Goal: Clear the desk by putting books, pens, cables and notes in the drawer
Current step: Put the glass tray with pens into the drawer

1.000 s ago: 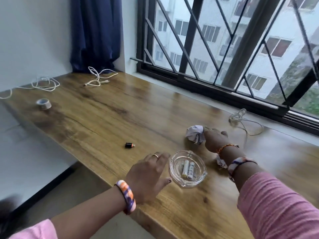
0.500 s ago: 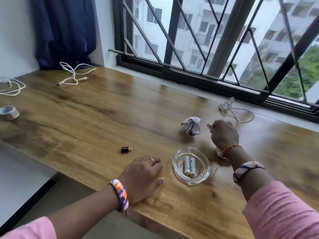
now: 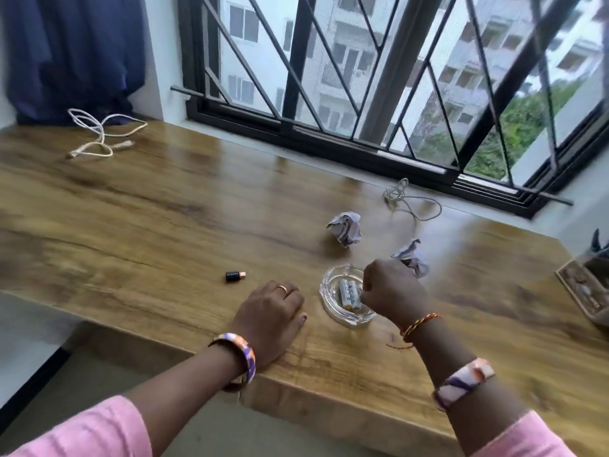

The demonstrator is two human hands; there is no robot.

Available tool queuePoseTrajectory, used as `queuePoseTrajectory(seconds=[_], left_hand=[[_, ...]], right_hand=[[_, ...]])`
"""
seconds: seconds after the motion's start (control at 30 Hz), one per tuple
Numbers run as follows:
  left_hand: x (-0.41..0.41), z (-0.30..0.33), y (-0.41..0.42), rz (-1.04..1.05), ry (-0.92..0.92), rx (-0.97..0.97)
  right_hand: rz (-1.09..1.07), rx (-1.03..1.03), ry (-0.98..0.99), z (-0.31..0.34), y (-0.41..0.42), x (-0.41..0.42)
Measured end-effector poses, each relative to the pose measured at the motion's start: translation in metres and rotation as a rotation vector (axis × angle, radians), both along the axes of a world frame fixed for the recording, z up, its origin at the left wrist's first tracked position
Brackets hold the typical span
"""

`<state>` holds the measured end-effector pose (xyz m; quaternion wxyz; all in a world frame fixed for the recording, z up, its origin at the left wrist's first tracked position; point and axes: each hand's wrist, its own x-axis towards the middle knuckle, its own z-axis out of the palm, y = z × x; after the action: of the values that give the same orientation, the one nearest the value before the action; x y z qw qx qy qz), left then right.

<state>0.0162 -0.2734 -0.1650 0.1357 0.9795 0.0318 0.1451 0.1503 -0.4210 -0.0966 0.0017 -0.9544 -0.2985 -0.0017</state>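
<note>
Right grip (image 3: 389, 288) fisted over glass dish (image 3: 333, 308)

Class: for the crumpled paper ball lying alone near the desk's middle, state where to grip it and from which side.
Pinch the crumpled paper ball across its middle, coming from above: it is a roundish, handleless wad lying free on the desk, with bare wood around it.

home room, wooden desk (image 3: 164, 206) at barred window (image 3: 362, 77), blue curtain (image 3: 72, 54), apartment blocks outside

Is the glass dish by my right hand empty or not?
Not empty: two white batteries lie side by side inside the clear glass dish.
</note>
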Motion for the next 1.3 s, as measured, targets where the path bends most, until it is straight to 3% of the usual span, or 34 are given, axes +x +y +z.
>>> queuePoseTrajectory(seconds=[0.13,0.27,0.4,0.5,0.57,0.7,0.8,0.9,1.0,1.07,1.1,1.2,1.3], left_hand=[[-0.017,-0.007,-0.003,-0.039,0.022,0.030],[-0.058,-0.013,0.001,-0.050,0.012,0.057],[-0.099,-0.020,0.011,-0.048,0.026,0.139],[-0.126,-0.028,0.014,-0.083,0.085,0.210],[-0.139,-0.024,0.016,-0.083,0.094,0.211],[-0.164,-0.012,0.024,-0.146,0.264,0.145],[-0.184,-0.002,0.039,-0.006,0.529,0.020],[-0.200,0.001,0.071,0.116,0.590,-0.066],[-0.211,-0.013,0.113,0.260,0.519,-0.362],[-0.217,-0.030,0.138,0.422,0.462,-0.741],[-0.220,-0.038,0.150,0.530,0.452,-0.939],[-0.229,-0.073,0.193,0.880,0.521,-1.348],[-0.233,-0.101,0.236,1.072,0.485,-1.626]], right_hand=[[-0.001,-0.010,-0.103,-0.002,-0.001,-0.022],[-0.036,0.181,-0.169,-0.006,-0.014,-0.067],[0.086,0.356,-0.274,-0.025,-0.027,-0.124],[0.169,0.192,-0.154,-0.060,-0.033,-0.164],[0.106,0.070,-0.114,-0.074,-0.031,-0.182],[0.026,0.095,-0.009,-0.077,-0.027,-0.199],[-0.035,0.079,-0.034,-0.075,-0.021,-0.205],[-0.063,0.170,-0.065,-0.083,-0.012,-0.214],[0.161,0.410,-0.116,-0.102,0.007,-0.236],[0.348,0.400,0.052,-0.115,0.031,-0.260],[0.343,0.400,0.191,-0.122,0.046,-0.269],[0.027,0.539,0.647,-0.152,0.088,-0.281],[-0.641,0.966,1.116,-0.175,0.124,-0.266]])
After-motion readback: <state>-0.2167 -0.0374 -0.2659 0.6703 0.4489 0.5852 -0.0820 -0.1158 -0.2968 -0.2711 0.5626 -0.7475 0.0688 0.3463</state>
